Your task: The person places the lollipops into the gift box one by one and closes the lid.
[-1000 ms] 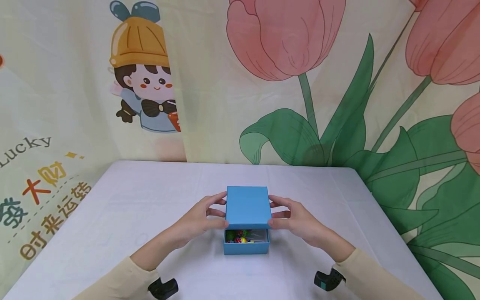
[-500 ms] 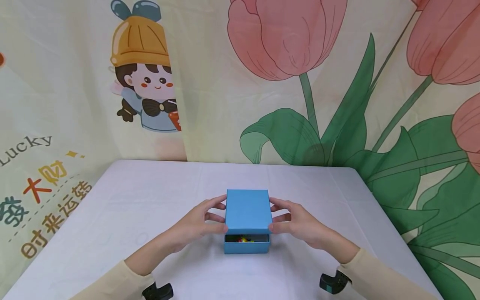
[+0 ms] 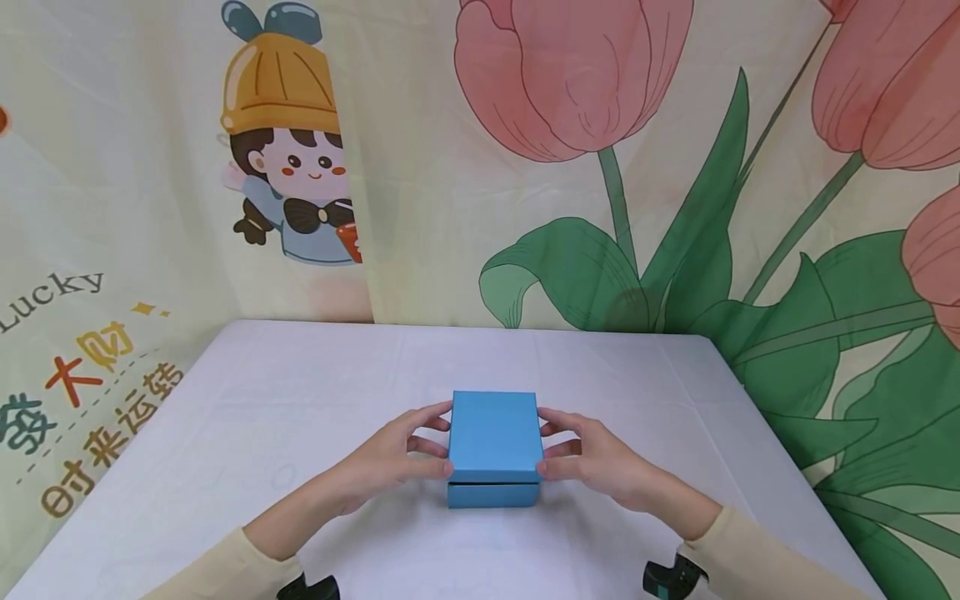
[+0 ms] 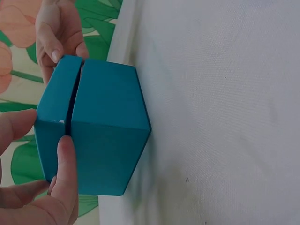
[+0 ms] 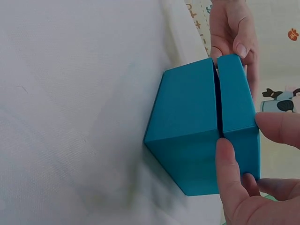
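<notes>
A blue lid [image 3: 495, 433] sits over a matching blue square box [image 3: 492, 497] near the middle of the table, with a thin dark gap between them along the front. My left hand [image 3: 386, 454] grips the lid's left side, thumb by the front corner and other fingers farther back. On the opposite side, my right hand [image 3: 602, 457] holds the lid the same way. In the left wrist view, a fingertip lies at the seam between the lid [image 4: 52, 101] and the box [image 4: 110, 101]. The right wrist view shows a similar fingertip at the seam. The box's contents are hidden.
A white cloth [image 3: 315, 367] covers the table around the box. Behind its far edge hangs a backdrop [image 3: 412, 208] printed with tulips, a cartoon child and lettering. A black device [image 3: 675, 577] is strapped at the right wrist, another [image 3: 309, 588] at the left.
Both hands have lowered the lid onto the box, moving down and toward the near side. The colourful things seen inside through the front opening are now covered, and the opening has narrowed to a slit.
</notes>
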`<move>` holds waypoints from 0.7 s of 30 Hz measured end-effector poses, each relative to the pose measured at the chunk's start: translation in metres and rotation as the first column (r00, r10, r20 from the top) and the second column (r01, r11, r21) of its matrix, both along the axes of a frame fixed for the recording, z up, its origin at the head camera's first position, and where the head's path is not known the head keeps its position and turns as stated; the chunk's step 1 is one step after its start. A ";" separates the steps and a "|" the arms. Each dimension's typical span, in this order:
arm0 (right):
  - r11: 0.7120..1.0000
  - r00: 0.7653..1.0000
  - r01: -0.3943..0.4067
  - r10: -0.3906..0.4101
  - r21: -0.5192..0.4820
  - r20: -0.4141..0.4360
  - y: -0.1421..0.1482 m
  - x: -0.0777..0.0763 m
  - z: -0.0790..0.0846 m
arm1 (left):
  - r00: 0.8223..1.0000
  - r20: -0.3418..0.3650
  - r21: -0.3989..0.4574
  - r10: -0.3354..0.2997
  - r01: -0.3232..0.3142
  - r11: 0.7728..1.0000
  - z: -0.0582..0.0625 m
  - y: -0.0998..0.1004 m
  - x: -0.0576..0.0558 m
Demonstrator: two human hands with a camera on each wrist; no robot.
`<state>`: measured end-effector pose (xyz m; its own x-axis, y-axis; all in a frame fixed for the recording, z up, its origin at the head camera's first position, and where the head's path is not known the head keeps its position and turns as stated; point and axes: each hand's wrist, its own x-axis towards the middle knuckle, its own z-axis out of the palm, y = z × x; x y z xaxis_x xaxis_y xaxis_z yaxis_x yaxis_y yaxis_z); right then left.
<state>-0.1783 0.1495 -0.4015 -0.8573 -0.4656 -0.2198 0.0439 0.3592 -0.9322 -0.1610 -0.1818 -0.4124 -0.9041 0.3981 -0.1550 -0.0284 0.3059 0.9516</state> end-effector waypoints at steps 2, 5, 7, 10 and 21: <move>1.000 1.000 -0.002 0.002 -0.002 0.000 0.000 0.001 -0.001 | 1.000 0.001 0.004 0.000 0.000 1.000 -0.001 -0.001 0.001; 1.000 1.000 -0.006 0.006 -0.010 0.006 0.000 0.002 -0.003 | 1.000 0.002 0.008 0.000 0.000 1.000 -0.002 -0.001 0.002; 1.000 1.000 -0.008 0.008 -0.015 0.009 0.000 0.002 -0.004 | 1.000 0.003 0.012 -0.001 0.001 1.000 -0.003 -0.002 0.003; 1.000 1.000 -0.008 0.009 -0.017 0.011 0.000 0.003 -0.004 | 1.000 0.004 0.018 -0.002 0.002 1.000 -0.004 -0.002 0.003; 0.999 1.000 -0.017 0.018 -0.027 0.010 0.000 0.004 -0.008 | 1.000 0.017 0.029 0.001 -0.001 1.000 -0.008 -0.002 0.007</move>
